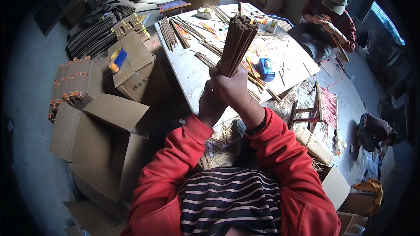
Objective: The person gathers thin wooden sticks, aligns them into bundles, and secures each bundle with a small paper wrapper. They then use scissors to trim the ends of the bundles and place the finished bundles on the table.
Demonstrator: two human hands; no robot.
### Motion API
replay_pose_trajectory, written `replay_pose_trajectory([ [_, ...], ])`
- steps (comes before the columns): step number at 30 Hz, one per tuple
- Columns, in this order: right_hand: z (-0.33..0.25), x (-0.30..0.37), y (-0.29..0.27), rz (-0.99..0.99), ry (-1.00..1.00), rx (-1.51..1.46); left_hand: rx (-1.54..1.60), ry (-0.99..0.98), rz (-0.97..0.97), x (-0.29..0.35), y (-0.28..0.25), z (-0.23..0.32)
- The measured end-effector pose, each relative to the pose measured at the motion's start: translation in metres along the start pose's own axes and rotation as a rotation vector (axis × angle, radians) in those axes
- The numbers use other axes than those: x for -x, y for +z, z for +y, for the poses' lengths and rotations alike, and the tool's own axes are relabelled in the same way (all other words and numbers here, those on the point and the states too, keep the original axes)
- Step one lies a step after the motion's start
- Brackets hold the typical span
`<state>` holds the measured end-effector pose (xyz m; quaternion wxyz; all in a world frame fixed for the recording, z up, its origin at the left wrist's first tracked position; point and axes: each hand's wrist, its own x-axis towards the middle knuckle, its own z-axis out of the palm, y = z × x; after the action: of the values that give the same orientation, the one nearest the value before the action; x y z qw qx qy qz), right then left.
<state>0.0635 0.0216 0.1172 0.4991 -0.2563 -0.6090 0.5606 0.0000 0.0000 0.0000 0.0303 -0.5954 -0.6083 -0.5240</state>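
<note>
Both my hands are wrapped round a thick bundle of brown incense-like sticks, held up over the near part of the white table. My right hand grips the lower end from the front. Close against it on the left, my left hand is closed too, its fingers partly hidden. The bundle leans a little to the right, its top ends showing yellowish tips. Behind it on the table lie loose brown sticks and red and yellow paper strips. A blue tape dispenser stands to the right.
An open cardboard box stands at my left, near a carton with a blue-and-yellow tape dispenser on it. Stacked bundles lie further left. A stool stands right. A co-worker sits at the far right, holding sticks.
</note>
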Motion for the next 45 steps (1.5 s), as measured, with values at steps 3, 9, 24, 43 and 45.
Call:
replay_pose_trajectory([
  [3, -0.017, 0.003, 0.006, 0.107, -0.023, -0.227, 0.555, -0.331, 0.073, -0.002, -0.013, 0.022],
  [9, -0.03, 0.008, 0.001, 0.05, 0.025, -0.316, 0.349, -0.222, -0.108, -0.007, -0.035, 0.029],
  [24, -0.036, 0.027, -0.02, 0.109, 0.083, -0.465, -0.204, 0.013, -0.22, 0.003, -0.053, 0.072],
  [43, 0.063, -0.124, -0.129, 0.114, 0.12, 0.55, 0.733, -0.824, -0.197, -0.01, -0.064, 0.032],
  [45, 0.115, -0.14, -0.158, -0.01, 0.335, 1.209, 0.822, -0.87, -0.212, -0.009, -0.063, 0.016],
])
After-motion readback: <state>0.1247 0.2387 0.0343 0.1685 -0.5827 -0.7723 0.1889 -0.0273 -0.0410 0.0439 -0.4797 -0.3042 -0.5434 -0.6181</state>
